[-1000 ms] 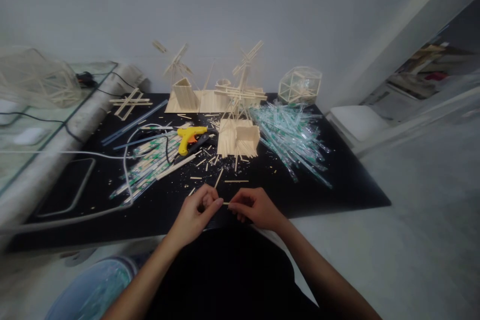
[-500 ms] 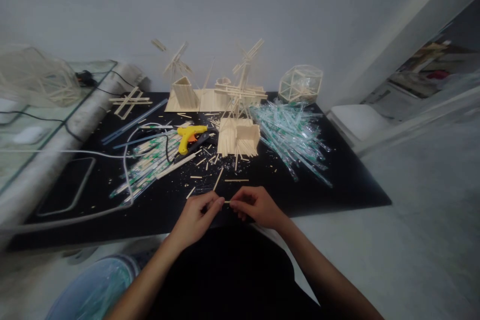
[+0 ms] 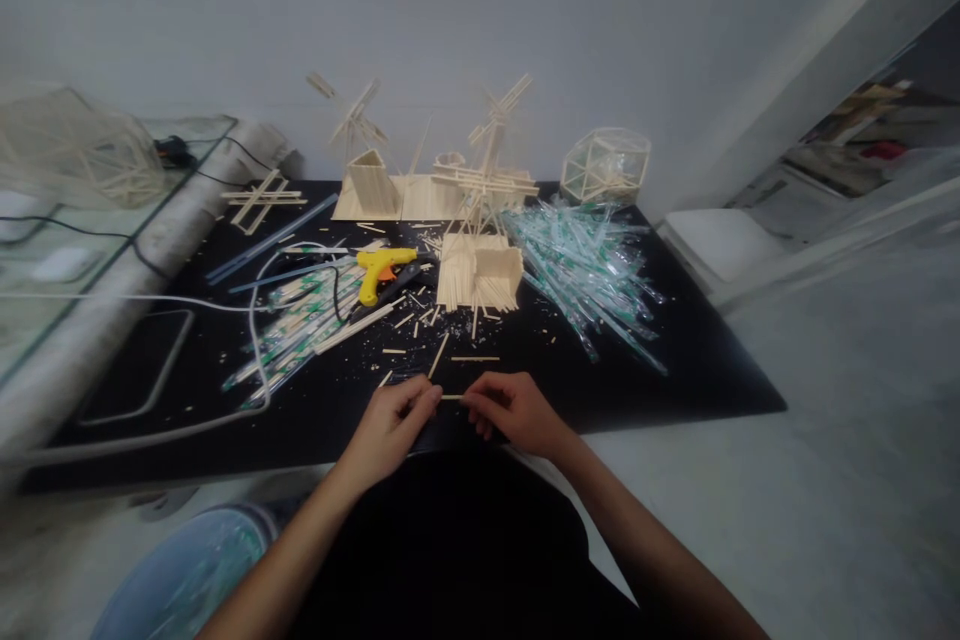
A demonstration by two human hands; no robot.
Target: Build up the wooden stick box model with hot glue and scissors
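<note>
Between my two hands runs a short thin wooden stick [image 3: 452, 397], held level just above the near part of the black table. My left hand [image 3: 397, 420] pinches its left end, and my right hand [image 3: 514, 410] pinches the right end; the tips of the stick are hidden by the fingers. Just beyond my hands, one loose stick [image 3: 475, 358] lies crosswise and another stick [image 3: 438, 356] lies at a slant. Farther back stands a windmill-like model [image 3: 480, 272] built of such sticks, with a yellow hot glue gun [image 3: 376, 272] lying to its left.
Wrapped sticks lie in a pile [image 3: 592, 270] at the right and a bundle [image 3: 300, 330] at the left. More stick models [image 3: 373, 185] line the wall. A white cable [image 3: 259, 360] crosses the table's left side. Below its front edge stands a bin [image 3: 187, 570].
My left hand has shifted slightly left along the stick, so more of it shows between my hands. The right hand has barely moved.
</note>
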